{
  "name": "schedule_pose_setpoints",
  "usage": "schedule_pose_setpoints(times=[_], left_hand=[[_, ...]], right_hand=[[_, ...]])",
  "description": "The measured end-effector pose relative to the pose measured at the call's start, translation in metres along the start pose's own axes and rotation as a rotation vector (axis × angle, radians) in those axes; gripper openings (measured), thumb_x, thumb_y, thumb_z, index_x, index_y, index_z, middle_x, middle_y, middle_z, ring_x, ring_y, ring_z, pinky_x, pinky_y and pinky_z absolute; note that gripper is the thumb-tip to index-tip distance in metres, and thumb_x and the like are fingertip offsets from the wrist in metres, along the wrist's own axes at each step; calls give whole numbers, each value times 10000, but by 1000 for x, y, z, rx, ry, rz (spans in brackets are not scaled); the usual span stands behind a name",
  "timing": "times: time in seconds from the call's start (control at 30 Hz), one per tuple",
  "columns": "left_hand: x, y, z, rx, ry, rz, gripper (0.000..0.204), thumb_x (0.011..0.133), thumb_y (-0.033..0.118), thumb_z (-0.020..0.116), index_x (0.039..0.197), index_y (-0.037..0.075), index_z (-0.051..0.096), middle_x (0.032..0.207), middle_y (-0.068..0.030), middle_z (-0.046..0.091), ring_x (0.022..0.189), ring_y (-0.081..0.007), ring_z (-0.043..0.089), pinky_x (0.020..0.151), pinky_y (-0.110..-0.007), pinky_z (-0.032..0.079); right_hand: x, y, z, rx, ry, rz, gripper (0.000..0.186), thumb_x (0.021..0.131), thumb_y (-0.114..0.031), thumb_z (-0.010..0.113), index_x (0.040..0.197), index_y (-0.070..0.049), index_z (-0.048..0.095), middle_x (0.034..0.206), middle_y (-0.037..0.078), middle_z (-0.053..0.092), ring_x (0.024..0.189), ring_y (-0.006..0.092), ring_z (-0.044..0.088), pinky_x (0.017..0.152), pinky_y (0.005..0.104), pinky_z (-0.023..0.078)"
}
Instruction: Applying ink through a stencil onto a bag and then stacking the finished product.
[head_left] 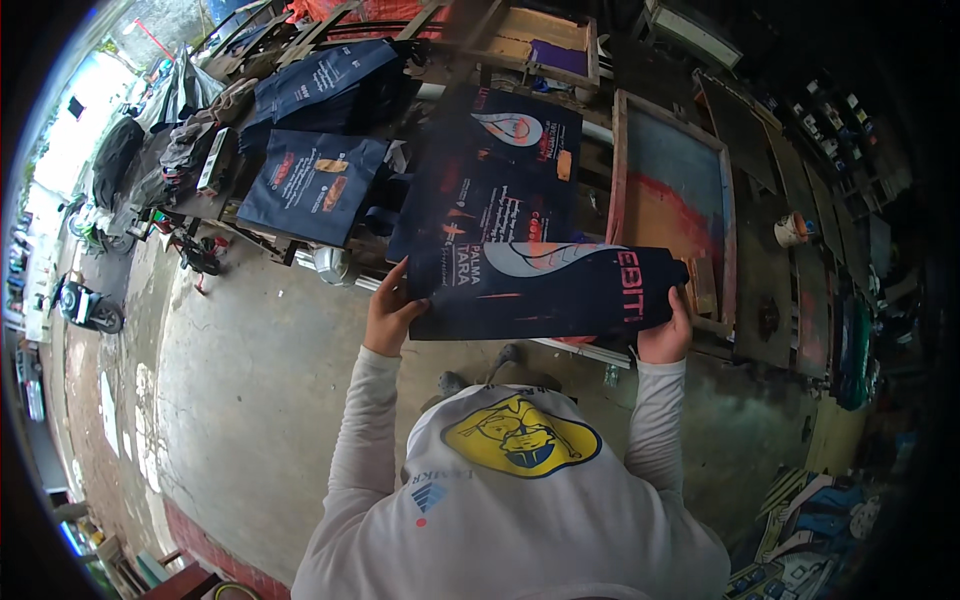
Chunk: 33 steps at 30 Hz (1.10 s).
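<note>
A dark navy cloth bag [560, 300] is stretched between my two hands, printed with a white and pink swoosh and lettering. My left hand [388, 312] pinches its left edge, thumb on the front. At its right end, my right hand [667, 332] grips the edge, with the fingers partly hidden behind the cloth. Just beyond it, more navy printed cloth [500, 175] lies on the work table, with similar white, red and orange prints. Whether that cloth is joined to the held piece, I cannot tell.
To the left lie a flat printed navy bag [310, 185] and a pile of navy bags [325, 85]. A wood-framed printing screen [672, 200] with red stains is at the right, near a small paint-smeared tub [793, 229]. Another framed screen [535, 45] sits behind. Concrete floor [260, 400] stretches below.
</note>
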<state>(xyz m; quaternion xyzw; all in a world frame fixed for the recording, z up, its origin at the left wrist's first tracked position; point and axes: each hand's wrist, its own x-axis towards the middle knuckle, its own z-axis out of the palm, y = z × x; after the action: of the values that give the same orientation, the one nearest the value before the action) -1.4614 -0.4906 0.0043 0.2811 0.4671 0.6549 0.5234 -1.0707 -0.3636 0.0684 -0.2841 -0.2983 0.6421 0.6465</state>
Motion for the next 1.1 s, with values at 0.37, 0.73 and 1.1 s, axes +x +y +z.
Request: schedule_pose_setpoints(times=[0.37,0.73,1.1], left_hand=[[11,-6,12,522,-12,-272,298,923,119,648,1185,-21,645,963,-54,729,890,-157,686,752,-271,533],[22,21,9,403,133,107,241,979,139,602,1158,-20,626,1007,-93,713,879,-146,666,774,-271,529],[134,128,54,1037,-122,804,626,784,176,790,1336,67,516,1335,-158,535,1182,-303,561,966,-370,469]], right_hand=[[153,18,79,7,-193,251,353,936,-197,600,1258,-52,589,1180,94,655,1053,214,639,938,348,494],[203,-18,225,-509,-920,291,241,886,-174,590,1077,-28,588,942,34,634,877,93,608,820,212,459],[206,33,255,-1476,-1424,-110,242,868,-159,669,1024,23,636,985,106,683,943,194,631,865,328,475]])
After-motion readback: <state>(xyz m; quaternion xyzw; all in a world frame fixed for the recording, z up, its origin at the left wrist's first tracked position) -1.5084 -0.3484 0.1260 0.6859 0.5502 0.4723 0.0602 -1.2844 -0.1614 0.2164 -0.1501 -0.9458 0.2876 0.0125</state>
